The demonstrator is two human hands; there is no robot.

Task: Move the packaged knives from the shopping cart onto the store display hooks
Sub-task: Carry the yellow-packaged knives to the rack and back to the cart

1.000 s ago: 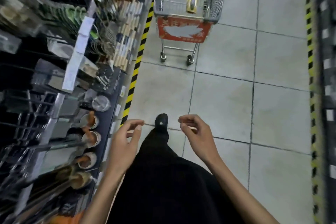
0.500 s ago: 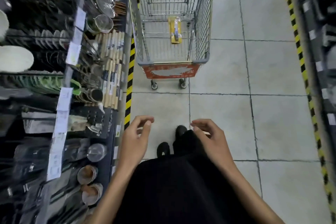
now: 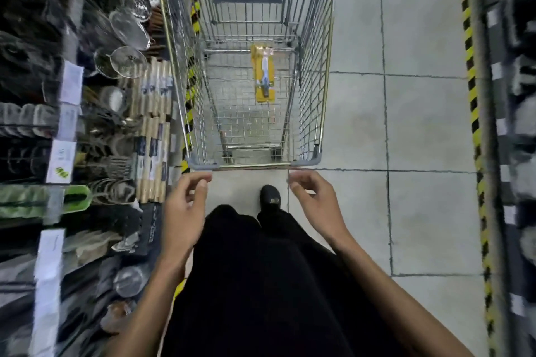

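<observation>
1. Stock left to move was seen as one packaged knife on a yellow card. It lay flat on the wire floor of the shopping cart, in the upper middle of the frame, toward the basket's far end. No other pack could be made out there.
2. The cart's near rim was found at mid-frame, just above both hands, and it was touched by neither.
3. The left hand and the right hand were held empty and apart, with fingers loosely curled and nothing gripped.
4. The step in hand was judged to be the approach to the cart for a pick-up.
5. The next move was judged to call for a reach over the rim and deep into the basket. The pack would need to be pinched by its card edge and lifted clear of the wire.
6. The display shelves were ranged down the left of the frame, crowded with strainers and utensils. A free hook could not be made out through the blur.
7. Striped floor tape was seen down the right of the frame.
</observation>
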